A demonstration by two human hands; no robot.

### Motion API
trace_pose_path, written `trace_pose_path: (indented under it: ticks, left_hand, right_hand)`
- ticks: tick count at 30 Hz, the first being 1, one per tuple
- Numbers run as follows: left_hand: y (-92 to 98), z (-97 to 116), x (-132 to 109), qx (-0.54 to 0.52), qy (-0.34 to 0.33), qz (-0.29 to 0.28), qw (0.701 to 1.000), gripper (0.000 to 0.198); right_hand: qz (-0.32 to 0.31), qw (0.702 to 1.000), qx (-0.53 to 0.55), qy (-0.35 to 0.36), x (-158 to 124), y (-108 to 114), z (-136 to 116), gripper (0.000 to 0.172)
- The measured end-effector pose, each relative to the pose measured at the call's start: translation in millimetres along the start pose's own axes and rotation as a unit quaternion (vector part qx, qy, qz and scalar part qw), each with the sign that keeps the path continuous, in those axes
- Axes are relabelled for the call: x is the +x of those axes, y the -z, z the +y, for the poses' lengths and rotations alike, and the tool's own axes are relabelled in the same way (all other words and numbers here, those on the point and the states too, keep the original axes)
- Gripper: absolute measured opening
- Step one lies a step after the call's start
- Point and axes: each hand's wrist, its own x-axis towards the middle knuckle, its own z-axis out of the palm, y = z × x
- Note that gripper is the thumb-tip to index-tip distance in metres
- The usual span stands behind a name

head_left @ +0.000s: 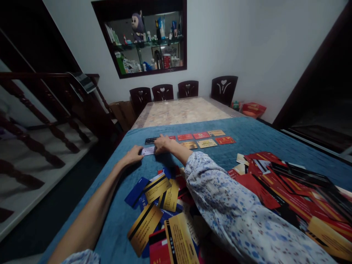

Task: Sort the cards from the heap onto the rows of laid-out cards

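Note:
On the blue cloth lies a pale lilac card (148, 150), between my two hands. My left hand (133, 155) pinches its left edge with thumb and fingertips. Bent over its right end is my right hand (162, 143), fingers closed on it and partly hidden. Just behind, a black card (151, 140) starts a row that runs right with a red card (185, 137), another red card (201, 135) and a gold card (216, 133). The nearer row holds a gold card (207, 143) and a red card (225, 140). My right forearm passes in front of these rows.
A loose heap of gold, blue and red cards (156, 189) lies near me. To the right spreads a larger pile of mostly red cards (291, 187). The blue cloth (132, 134) covers the near part of the stone-topped table (187, 108); dark chairs (224, 88) stand beyond.

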Motion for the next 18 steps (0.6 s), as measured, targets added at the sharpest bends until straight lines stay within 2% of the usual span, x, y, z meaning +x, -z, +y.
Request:
trace_pose_path:
  ticks: [4,9,13,18]
  left_hand:
    - [2.4,3,-1,0.016,-0.004,-0.021,1.0,0.034]
    - [6.0,11,-4,0.066,-0.01,0.003,0.998,0.03]
    - [8.1,14,-5,0.084,-0.005,0.01,0.996,0.03]
    - [10.4,14,-5,0.049,0.012,0.032,0.998,0.04]
  right_hand:
    - [0.0,1.0,-0.017,0.008,-1,0,0,0.048]
    - [0.011,0.999,-0.04,0.021,-7,5,4,0.046]
    - [0.031,0.998,-0.058,0.024,-20,11,14,0.042]
    - [0.042,0.997,-0.062,0.023,-44,13,31,0.034]
